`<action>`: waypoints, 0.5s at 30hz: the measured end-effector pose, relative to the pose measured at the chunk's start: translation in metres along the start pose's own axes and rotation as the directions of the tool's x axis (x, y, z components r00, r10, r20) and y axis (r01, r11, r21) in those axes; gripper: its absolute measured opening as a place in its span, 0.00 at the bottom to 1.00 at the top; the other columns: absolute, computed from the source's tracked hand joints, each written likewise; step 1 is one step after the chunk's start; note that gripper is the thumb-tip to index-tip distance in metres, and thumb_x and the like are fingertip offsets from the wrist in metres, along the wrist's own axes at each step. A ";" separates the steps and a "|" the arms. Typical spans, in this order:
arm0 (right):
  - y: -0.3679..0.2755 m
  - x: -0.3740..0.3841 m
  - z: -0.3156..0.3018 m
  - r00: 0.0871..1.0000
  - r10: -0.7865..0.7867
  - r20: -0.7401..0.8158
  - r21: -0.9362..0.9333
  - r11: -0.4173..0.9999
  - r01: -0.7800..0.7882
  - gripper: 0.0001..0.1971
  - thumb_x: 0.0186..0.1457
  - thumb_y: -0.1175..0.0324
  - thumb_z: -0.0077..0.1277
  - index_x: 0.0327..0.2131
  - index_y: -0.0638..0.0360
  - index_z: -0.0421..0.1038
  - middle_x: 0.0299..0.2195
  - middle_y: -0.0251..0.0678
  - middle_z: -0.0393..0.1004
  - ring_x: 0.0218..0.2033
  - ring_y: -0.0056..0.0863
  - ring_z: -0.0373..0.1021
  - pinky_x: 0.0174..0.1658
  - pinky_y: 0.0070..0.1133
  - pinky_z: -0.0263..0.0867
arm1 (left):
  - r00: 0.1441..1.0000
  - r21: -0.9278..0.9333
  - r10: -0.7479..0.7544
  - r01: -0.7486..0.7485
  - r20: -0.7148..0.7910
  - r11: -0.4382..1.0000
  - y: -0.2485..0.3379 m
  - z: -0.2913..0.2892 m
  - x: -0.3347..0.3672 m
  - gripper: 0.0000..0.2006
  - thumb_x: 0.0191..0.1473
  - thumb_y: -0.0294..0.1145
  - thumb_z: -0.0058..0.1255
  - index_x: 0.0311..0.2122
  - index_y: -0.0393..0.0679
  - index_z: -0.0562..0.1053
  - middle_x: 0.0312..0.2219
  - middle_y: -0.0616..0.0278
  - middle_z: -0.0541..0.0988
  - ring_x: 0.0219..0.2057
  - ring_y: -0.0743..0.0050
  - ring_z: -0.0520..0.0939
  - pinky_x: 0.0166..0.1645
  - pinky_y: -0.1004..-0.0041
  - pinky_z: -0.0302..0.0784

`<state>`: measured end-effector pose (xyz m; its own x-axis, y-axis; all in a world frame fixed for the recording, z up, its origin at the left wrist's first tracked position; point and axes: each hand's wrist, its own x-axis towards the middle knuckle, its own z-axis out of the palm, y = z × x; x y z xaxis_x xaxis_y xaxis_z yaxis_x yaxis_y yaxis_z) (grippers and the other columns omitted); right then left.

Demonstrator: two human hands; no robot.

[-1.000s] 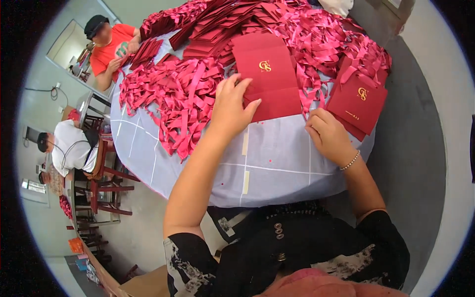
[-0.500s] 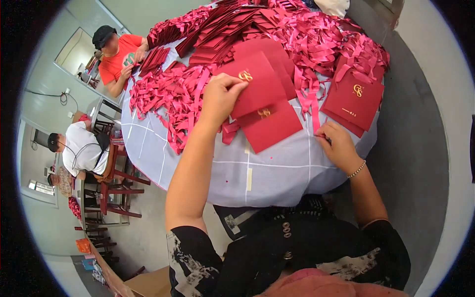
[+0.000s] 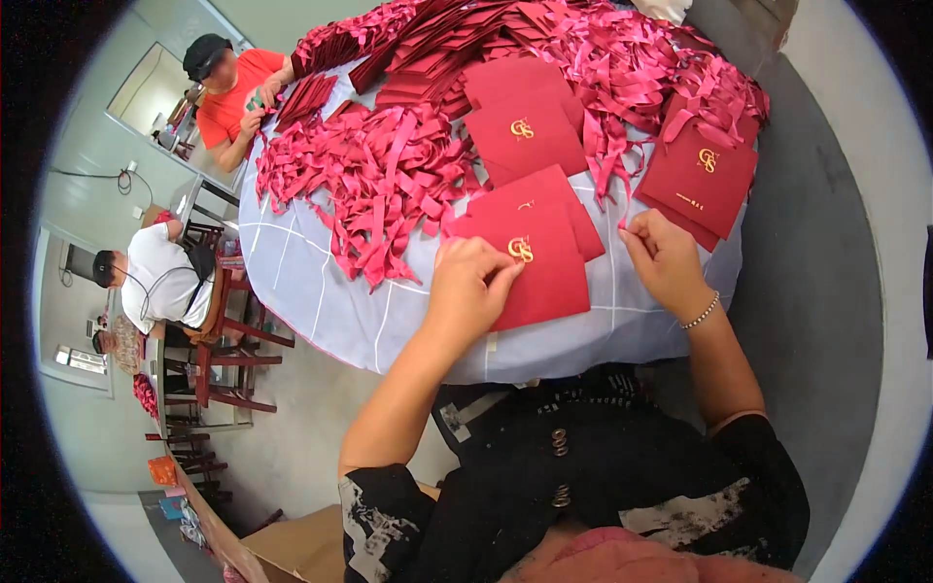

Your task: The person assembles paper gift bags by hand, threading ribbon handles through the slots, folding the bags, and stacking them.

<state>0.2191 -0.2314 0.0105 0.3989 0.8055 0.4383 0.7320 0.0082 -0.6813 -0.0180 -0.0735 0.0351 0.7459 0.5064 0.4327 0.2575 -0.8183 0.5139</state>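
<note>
My left hand grips the left side of a flat red paper bag with a gold emblem, its thumb pressed on the front. Under that bag another red one sticks out at the right. Fingertips together, my right hand pinches a bit of pink ribbon; how far the ribbon runs is hard to see. Beyond both hands lies a small stack of red bags. More red bags lie at the right, just past my right hand.
Heaps of pink ribbons and piled red bags cover the far side of the cloth-covered table. One person in an orange shirt works at the far left edge. Another in a white shirt sits further left among stools.
A red bag has come down from the far stack toward me with my left hand, onto the bag lying near. My right hand has risen slightly, with pink now at its fingertips.
</note>
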 end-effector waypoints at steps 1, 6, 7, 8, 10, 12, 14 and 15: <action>-0.007 0.002 0.002 0.998 -0.061 0.008 0.040 0.997 0.061 0.09 0.57 0.69 0.57 0.37 0.60 0.69 0.22 0.40 0.72 0.21 0.34 0.71 0.26 0.27 0.65 | 1.000 0.069 0.011 -0.011 -0.001 0.998 -0.002 0.004 -0.008 0.05 0.47 0.29 0.64 0.27 0.41 0.79 0.24 0.60 0.77 0.31 0.62 0.77 0.39 0.67 0.70; -0.025 0.010 0.009 0.962 0.033 0.273 0.178 0.980 -0.084 0.10 0.57 0.71 0.55 0.42 0.63 0.73 0.21 0.36 0.74 0.21 0.25 0.71 0.27 0.22 0.66 | 0.989 0.039 -0.075 0.081 -0.131 0.996 -0.019 0.008 -0.005 0.22 0.42 0.36 0.68 0.43 0.40 0.77 0.41 0.54 0.75 0.45 0.53 0.73 0.54 0.62 0.67; -0.017 0.008 0.014 0.911 0.114 0.396 0.348 0.899 -0.264 0.11 0.58 0.74 0.53 0.45 0.63 0.73 0.24 0.33 0.75 0.22 0.17 0.68 0.27 0.18 0.65 | 0.992 0.087 -0.037 0.047 -0.123 0.995 -0.022 0.008 0.000 0.25 0.41 0.37 0.68 0.46 0.39 0.75 0.42 0.53 0.74 0.47 0.52 0.72 0.54 0.61 0.67; -0.013 0.008 0.018 0.836 0.155 0.527 0.478 0.759 -0.442 0.14 0.59 0.77 0.51 0.49 0.63 0.73 0.26 0.29 0.76 0.23 0.10 0.65 0.28 0.14 0.63 | 0.993 0.139 0.000 0.016 -0.115 0.990 -0.026 0.008 0.003 0.28 0.41 0.37 0.69 0.48 0.38 0.74 0.43 0.52 0.74 0.48 0.50 0.71 0.55 0.61 0.68; -0.008 0.011 0.015 0.842 0.070 0.535 0.548 0.729 -0.409 0.15 0.59 0.79 0.50 0.50 0.62 0.73 0.29 0.30 0.78 0.26 0.12 0.67 0.31 0.14 0.65 | 0.998 0.121 -0.032 0.038 -0.046 0.992 -0.033 0.007 0.006 0.31 0.40 0.38 0.70 0.49 0.37 0.73 0.43 0.51 0.74 0.50 0.49 0.71 0.56 0.60 0.67; -0.010 0.013 0.017 0.846 -0.015 0.533 0.618 0.690 -0.377 0.16 0.59 0.80 0.49 0.50 0.62 0.74 0.33 0.31 0.80 0.30 0.13 0.70 0.34 0.14 0.67 | 0.998 0.139 -0.068 0.064 0.018 0.988 -0.037 0.006 0.007 0.31 0.39 0.39 0.70 0.49 0.37 0.73 0.44 0.51 0.74 0.50 0.48 0.71 0.56 0.60 0.67; -0.019 0.014 0.019 0.928 -0.030 0.372 0.436 0.888 -0.146 0.17 0.57 0.81 0.49 0.50 0.61 0.75 0.38 0.34 0.81 0.35 0.15 0.73 0.37 0.16 0.68 | 0.997 0.052 -0.080 0.080 0.003 0.995 -0.041 0.007 0.006 0.30 0.36 0.35 0.71 0.46 0.38 0.73 0.44 0.51 0.74 0.49 0.49 0.72 0.55 0.60 0.68; -0.024 0.017 0.018 0.920 -0.027 0.390 0.368 0.921 -0.129 0.14 0.55 0.81 0.51 0.46 0.63 0.77 0.39 0.35 0.81 0.38 0.18 0.75 0.39 0.17 0.69 | 0.996 -0.011 -0.088 0.088 -0.014 0.996 -0.043 0.007 0.006 0.29 0.35 0.34 0.71 0.45 0.37 0.72 0.44 0.51 0.74 0.48 0.49 0.73 0.55 0.60 0.69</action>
<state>0.1987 -0.2076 0.0239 0.1324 0.9722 0.1930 0.4191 0.1215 -0.8998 -0.0205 -0.0372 0.0099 0.7118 0.5802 0.3958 0.3152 -0.7675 0.5582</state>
